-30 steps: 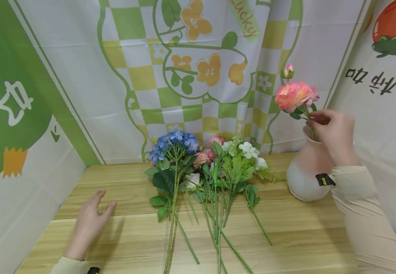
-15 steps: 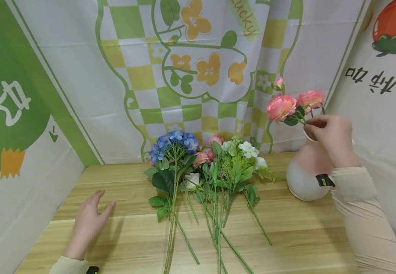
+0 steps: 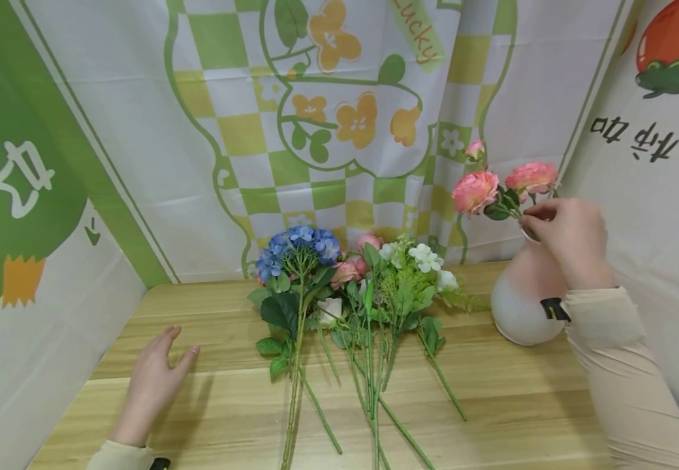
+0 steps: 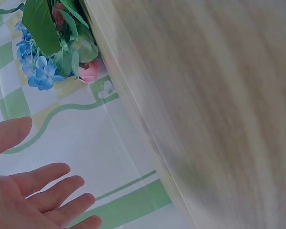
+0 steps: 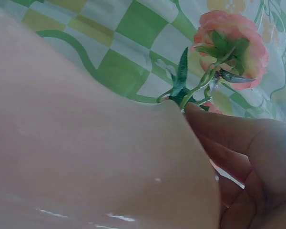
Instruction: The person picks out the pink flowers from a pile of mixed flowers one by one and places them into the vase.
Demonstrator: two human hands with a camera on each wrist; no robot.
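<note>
My right hand (image 3: 568,238) pinches the green stem of a pink rose sprig (image 3: 495,189) at the mouth of a pale pink vase (image 3: 521,300) on the right of the wooden table (image 3: 228,418). In the right wrist view the fingertips (image 5: 219,129) hold the stem just where it meets the vase's rim (image 5: 171,107), with one rose bloom (image 5: 233,45) above. My left hand (image 3: 154,378) lies flat and relaxed on the table at the left, holding nothing; the left wrist view shows its straight fingers (image 4: 43,191).
A bunch of loose flowers lies mid-table: a blue hydrangea (image 3: 298,248), pink roses (image 3: 354,264) and white blossoms (image 3: 427,261), stems pointing toward me. Printed green and white cloth (image 3: 328,130) hangs behind and on both sides.
The rose sprig has gone lower into the vase and tipped to the left, my right hand lowering slightly with it. The left hand has stayed still.
</note>
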